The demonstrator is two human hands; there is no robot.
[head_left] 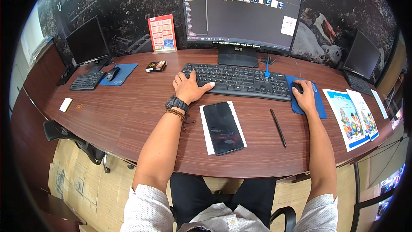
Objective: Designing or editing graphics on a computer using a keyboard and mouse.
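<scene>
My left hand (189, 87) rests on the left end of a black keyboard (246, 79), fingers spread over the keys and thumb stretched toward its front edge. A dark watch (177, 102) and beaded bracelets circle that wrist. My right hand (305, 99) is curled over a black computer mouse (295, 88), partly hidden by the fingers, on a blue mouse pad (319, 105). Behind the keyboard, a wide curved monitor (253, 19) shows a dark window with a row of file icons. Between my forearms lie a black smartphone (223, 129) on white paper and a thin black pen or pencil (278, 128).
Printed leaflets (343, 118) lie at the desk's right. A red-and-white calendar (162, 33) and a small dark box (156, 66) stand further back. Other monitors (89, 41) and keyboards occupy both sides. A sticky-note pad (66, 104) sits far left, above a black chair (64, 133).
</scene>
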